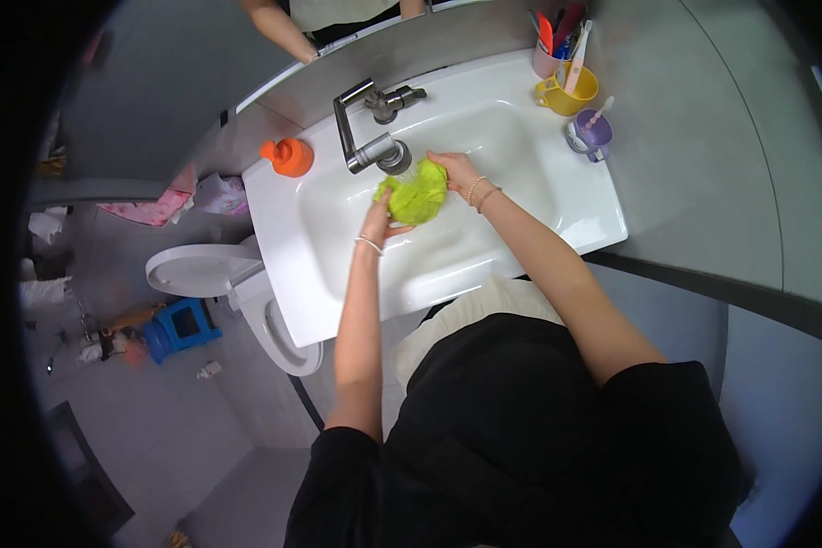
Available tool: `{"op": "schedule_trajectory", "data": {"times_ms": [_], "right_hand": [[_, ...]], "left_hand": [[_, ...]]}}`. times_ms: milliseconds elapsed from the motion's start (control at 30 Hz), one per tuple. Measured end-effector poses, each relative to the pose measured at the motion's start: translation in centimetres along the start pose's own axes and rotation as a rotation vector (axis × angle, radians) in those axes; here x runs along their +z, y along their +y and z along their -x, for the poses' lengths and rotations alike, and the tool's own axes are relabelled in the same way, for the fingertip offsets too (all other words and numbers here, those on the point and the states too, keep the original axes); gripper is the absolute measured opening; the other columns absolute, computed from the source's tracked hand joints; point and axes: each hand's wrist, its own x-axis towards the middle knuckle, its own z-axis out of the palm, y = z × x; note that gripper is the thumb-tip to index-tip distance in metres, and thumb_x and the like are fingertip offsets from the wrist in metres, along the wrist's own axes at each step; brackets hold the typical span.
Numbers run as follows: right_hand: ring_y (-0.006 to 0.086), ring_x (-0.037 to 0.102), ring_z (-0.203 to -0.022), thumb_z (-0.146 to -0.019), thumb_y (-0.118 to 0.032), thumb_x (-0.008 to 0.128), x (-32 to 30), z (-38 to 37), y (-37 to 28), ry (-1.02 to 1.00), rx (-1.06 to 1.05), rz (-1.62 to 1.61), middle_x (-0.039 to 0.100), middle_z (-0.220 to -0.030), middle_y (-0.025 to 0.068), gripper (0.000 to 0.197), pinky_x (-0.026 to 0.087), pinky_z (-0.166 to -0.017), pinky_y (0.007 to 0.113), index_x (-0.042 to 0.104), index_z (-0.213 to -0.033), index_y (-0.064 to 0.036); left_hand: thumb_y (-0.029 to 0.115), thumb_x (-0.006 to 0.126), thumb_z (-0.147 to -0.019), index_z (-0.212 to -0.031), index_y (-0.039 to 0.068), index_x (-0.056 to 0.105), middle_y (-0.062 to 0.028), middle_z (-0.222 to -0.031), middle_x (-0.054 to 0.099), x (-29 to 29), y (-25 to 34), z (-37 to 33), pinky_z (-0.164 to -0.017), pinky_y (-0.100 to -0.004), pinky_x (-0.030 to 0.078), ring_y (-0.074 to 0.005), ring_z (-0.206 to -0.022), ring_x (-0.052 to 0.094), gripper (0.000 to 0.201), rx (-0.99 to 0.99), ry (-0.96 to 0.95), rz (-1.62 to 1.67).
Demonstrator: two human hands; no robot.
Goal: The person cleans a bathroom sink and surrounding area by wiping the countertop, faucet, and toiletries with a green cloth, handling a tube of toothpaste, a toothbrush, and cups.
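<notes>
A wet, bunched yellow-green cloth [417,195] is held up between my two hands, above the basin of the white sink [329,285]. Water runs onto its top from the spray head of the grey faucet [372,152]. My left hand [382,219] grips the cloth's left and lower side, thumb toward the front of it. At the upper right edge, my right hand [457,172] has its fingers closed on the cloth. Some fingertips are hidden by the cloth.
An orange pump bottle [289,157] stands on the sink's left ledge. Toward the right back corner are a yellow cup [572,90] with a toothbrush, a purple cup [590,133] and a pink cup [546,62]. Left of the sink is a toilet [283,324] and a blue stool [184,327].
</notes>
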Motion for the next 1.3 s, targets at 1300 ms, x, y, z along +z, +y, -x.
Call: {"op": "schedule_trajectory", "data": {"times_ms": [1300], "right_hand": [[0.0203,0.057,-0.074,-0.069,-0.032,0.065,0.3,1.6,-2.1,-0.420,-0.187,0.955,0.061,-0.075,0.0082,0.035,0.043,-0.069,0.027,0.062,-0.083,0.0006]], "left_hand": [[0.026,0.068,-0.070,-0.105,0.003,0.054,-0.0065,-0.087,0.060,-1.3,5.6,2.6,-0.075,-0.0276,0.045,-0.0152,-0.081,0.058,0.043,0.406,-0.167,-0.812]]}}
